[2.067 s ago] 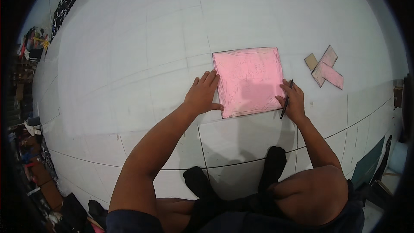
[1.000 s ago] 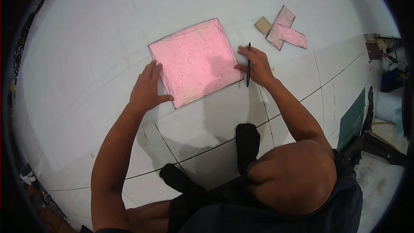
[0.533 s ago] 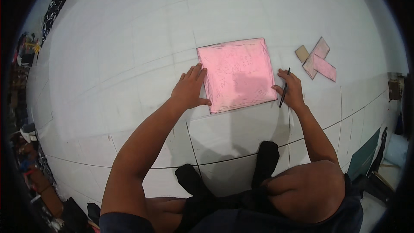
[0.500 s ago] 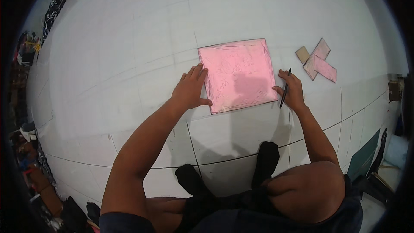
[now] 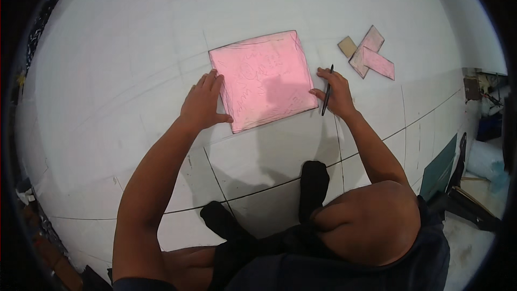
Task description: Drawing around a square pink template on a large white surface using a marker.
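A flat pink square board (image 5: 253, 94) with dark pencil-like scribbles and dark edges lies on a large white sheet. My left hand (image 5: 203, 102) rests along its left edge, thumb and fingers spread, fingertips touching the edge. At the right edge, my right hand (image 5: 338, 90) has its thumb against the board. A slim black pen (image 5: 327, 97) is held in that hand, lying across the fingers and pointing away from me. My shadow falls over the board's lower right part.
Right of the board lie two crossed pink strips (image 5: 378, 63) and a small tan square piece (image 5: 347, 47). White floor tiles (image 5: 269, 156) with dark joints run under my feet in black socks (image 5: 314, 183). A dark green panel (image 5: 439, 167) leans at the right.
The whole view has shifted, so the board, hands and pieces sit further left and higher in the picture. Both hands keep their places at the board's edges.
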A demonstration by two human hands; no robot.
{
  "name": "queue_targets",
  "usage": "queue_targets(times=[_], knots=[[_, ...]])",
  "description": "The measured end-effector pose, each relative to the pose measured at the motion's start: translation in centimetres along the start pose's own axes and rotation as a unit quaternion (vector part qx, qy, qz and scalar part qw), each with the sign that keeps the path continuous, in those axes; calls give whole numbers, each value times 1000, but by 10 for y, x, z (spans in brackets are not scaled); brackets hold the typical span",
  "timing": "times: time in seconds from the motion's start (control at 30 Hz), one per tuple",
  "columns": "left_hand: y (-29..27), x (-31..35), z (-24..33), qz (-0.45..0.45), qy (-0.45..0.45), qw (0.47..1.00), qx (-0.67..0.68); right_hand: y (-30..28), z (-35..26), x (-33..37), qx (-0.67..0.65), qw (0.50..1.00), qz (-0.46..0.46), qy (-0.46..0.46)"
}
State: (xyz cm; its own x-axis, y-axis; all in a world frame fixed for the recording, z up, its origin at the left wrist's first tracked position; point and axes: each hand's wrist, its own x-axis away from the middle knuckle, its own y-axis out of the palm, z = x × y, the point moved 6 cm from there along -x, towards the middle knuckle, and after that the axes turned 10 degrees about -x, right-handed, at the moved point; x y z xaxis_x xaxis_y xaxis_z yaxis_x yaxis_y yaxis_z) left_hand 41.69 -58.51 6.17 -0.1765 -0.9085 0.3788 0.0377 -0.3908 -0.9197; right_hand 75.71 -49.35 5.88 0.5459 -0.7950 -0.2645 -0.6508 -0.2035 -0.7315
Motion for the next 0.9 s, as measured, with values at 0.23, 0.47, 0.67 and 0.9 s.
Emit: queue_targets(times=[0.23,0.47,0.67,0.9], knots=[[0,1,1,0,-11,1000,13,1,-2,0,-7,999,-11,31],[5,-2,3,-15,-1,1000,-18,-1,2,6,-12,999,12,33],[6,-2,1,-30,-7,1000,-5,2,0,3,-33,999,4,40],[-1,-3,7,-30,-7,999,-37,1,2,4,-30,999,6,35]])
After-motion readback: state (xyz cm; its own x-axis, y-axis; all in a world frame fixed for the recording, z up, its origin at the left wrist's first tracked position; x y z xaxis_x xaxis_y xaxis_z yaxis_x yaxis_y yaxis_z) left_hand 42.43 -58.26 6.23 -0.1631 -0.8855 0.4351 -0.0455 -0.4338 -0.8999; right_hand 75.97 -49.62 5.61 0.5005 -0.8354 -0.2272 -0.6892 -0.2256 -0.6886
